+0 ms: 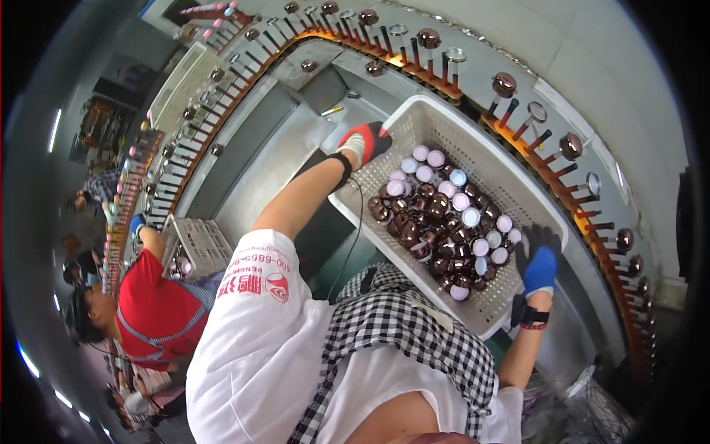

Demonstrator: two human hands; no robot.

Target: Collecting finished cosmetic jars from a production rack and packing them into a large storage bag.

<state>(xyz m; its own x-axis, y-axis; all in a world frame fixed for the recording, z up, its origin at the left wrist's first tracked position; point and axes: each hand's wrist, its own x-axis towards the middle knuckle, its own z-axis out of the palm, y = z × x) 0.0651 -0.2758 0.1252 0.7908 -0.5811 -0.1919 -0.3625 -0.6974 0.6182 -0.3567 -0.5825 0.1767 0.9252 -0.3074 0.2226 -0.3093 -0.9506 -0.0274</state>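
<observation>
Nearest to us we see a white shirt (259,348) with a red printed patch on its sleeve, and over it a black-and-white checked apron (414,333) of woven cloth. Our right hand (538,265), in a blue-and-black knit glove, grips the near right rim of a white plastic basket (473,133), fingers curled over the edge. Our left hand (364,142), in a red-and-white glove, clasps the far left corner of the same basket, fingers wrapped round the rim.

The basket is rectangular with perforated lattice walls and rests tilted on the grey metal table (281,148). Inside lie round glossy caps (436,222): dark brown ones heaped to the left, pale lilac and white discs to the right.

Beyond, a curved orange rail (532,140) carries upright pegs topped with similar shiny caps.

At far left, a person in a red shirt (151,307) stands beside a second, smaller lattice basket (200,244).
</observation>
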